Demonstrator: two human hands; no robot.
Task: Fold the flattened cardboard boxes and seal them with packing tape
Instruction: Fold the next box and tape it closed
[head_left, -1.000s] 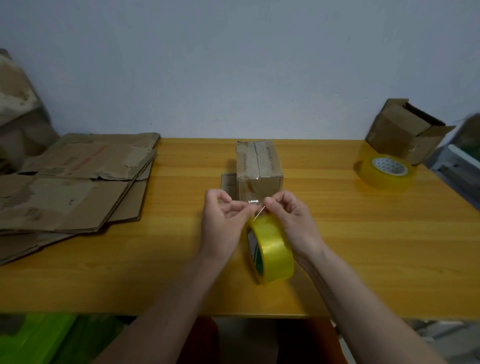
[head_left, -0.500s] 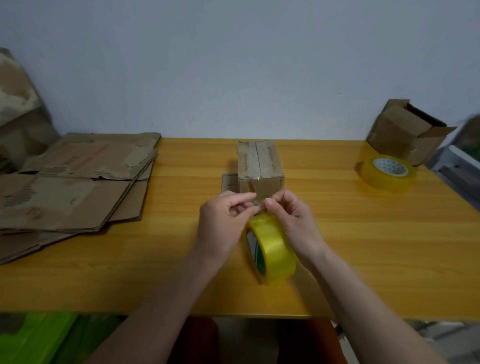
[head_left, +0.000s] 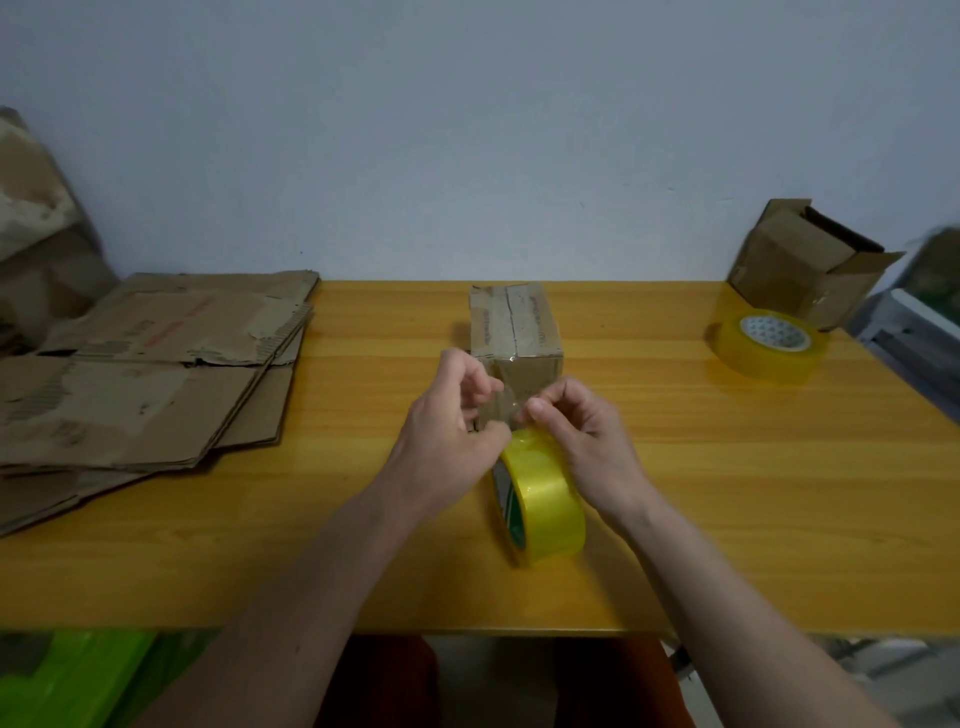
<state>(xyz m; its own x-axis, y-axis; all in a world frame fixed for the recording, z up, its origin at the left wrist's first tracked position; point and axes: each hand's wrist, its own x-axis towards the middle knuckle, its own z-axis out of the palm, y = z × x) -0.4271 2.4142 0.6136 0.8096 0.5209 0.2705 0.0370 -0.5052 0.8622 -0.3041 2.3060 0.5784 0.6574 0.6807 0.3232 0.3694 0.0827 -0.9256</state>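
Stood on edge near the table's (head_left: 779, 519) front edge, about mid-width: the roll (head_left: 545, 499), upright so its strip (head_left: 501, 402) could pay off the top. Pinched between both hands, that clear strip, stretched up toward the box (head_left: 514, 332). Left hand (head_left: 447, 441) curled, fingertips nipping the strip's left side; right hand (head_left: 587, 441) curled too, thumb and forefinger clamped on it just above the roll. Looked like a tear in the making, tape pulled taut for a clean break, though impossible to call for certain.

Sat just behind the hands, mid-table, the box, flaps folded shut, centre seam already taped, tape run down over the near face. Kept close, presumably to hold the strip short and tight.

Piled at the left edge, the flats (head_left: 145, 379), within the left arm's reach and not yet folded. Parked at the back right corner, a spare roll (head_left: 769, 343) lying flat, and behind it an open box (head_left: 810, 265) tipped on its side, well apart from the work. Plenty of the task left, judging by that stack.
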